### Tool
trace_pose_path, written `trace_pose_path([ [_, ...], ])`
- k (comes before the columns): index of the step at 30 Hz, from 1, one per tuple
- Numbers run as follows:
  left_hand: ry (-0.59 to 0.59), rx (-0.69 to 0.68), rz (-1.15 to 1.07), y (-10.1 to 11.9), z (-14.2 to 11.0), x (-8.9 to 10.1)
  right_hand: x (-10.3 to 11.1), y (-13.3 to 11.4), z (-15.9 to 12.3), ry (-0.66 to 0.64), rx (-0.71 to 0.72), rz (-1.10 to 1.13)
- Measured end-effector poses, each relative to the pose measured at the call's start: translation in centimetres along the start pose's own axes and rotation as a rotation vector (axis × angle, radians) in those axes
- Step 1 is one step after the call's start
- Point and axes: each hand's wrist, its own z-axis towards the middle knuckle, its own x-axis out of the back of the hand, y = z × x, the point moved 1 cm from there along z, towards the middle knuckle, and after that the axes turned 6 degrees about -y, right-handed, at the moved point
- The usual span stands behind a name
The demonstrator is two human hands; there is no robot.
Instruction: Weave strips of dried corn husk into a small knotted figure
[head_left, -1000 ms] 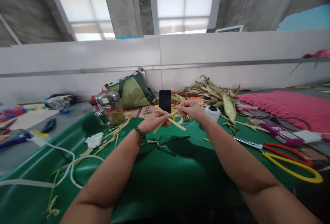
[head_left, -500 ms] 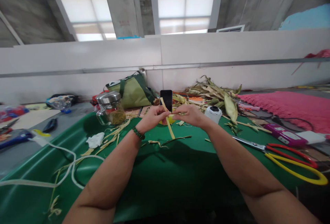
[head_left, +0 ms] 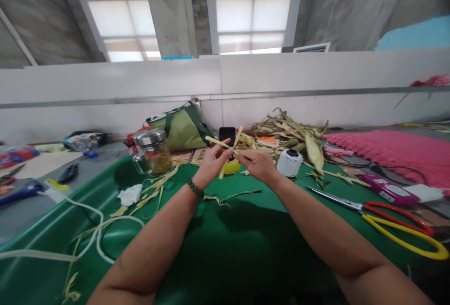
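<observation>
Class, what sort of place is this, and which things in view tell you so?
Probably a craft workshop: the left hand and right hand hold pale strips, large scissors lie nearby, and a heap of dry husks sits beyond.

Strips (head_left: 218, 142) — pale yellow | cover (head_left: 239, 244) — deep green | bracelet (head_left: 195, 188) dark green | scissor handles (head_left: 440, 251) red, yellow

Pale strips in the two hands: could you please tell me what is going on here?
A person's left hand and right hand, close together, hold crossed pale strips above a green sheet. A pile of husks lies beyond them, toward the right. Scissors lie to the right, held by neither hand.
</observation>
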Motion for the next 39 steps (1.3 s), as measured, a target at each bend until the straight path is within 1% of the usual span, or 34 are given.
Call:
trace_pose_path([
  [3,-0.003,-0.051,0.041,0.0,-0.2,-0.4,-0.2,0.0,0.0,-0.068,0.111,-0.098],
  [5,0.017,-0.045,0.051,-0.1,-0.2,-0.2,0.3,0.2,0.1,-0.043,0.158,-0.113],
  [6,0.025,-0.031,0.047,-0.2,-0.1,-0.1,0.7,0.3,0.2,0.009,0.175,-0.110],
  [9,0.031,0.035,0.093,-0.9,-0.1,-0.4,1.8,-0.1,0.3,0.221,0.198,-0.107],
  [10,0.014,0.042,0.134,-1.1,-0.1,-0.7,1.9,-0.4,0.3,0.252,0.207,-0.105],
  [11,-0.020,0.030,0.184,-1.3,-0.2,-1.1,1.8,-0.8,0.2,0.248,0.219,-0.094],
  [14,-0.133,-0.084,0.309,-1.5,-0.6,-2.2,1.0,-2.0,-0.3,0.147,0.245,-0.050],
  [15,-0.137,-0.102,0.328,-1.5,-0.7,-2.3,0.7,-2.3,-0.4,0.123,0.239,-0.033],
  [16,-0.115,-0.098,0.342,-1.5,-0.7,-2.3,0.5,-2.5,-0.5,0.114,0.220,-0.012],
  [18,-0.021,-0.060,0.341,-1.5,-0.6,-1.9,0.1,-2.6,-0.6,0.129,0.141,0.045],
  [20,0.074,-0.029,0.258,-1.4,-0.3,-1.3,0.0,-2.4,-0.6,0.147,0.027,0.144],
  [22,0.122,-0.005,0.096,-1.2,-0.1,-0.8,-0.1,-2.1,-0.3,0.144,-0.078,0.291],
  [25,0.083,0.059,-0.170,-0.9,-0.1,-0.6,0.0,-1.4,0.1,0.133,-0.158,0.517],
  [27,0.038,0.085,-0.276,-0.6,-0.2,-0.8,0.2,-1.1,0.4,0.135,-0.175,0.587],
  [29,0.011,0.085,-0.302,-0.4,-0.3,-1.0,0.4,-1.0,0.5,0.113,-0.179,0.628],
  [33,-0.014,0.052,-0.251,-0.4,-0.3,-1.3,0.3,-1.4,0.4,0.052,-0.174,0.720],
  [36,-0.069,0.030,-0.237,-0.4,-0.3,-1.2,0.2,-1.6,0.3,0.090,-0.223,0.719],
  [39,-0.141,0.015,-0.290,-0.3,-0.4,-1.1,0.2,-1.5,0.3,0.119,-0.246,0.650],
])
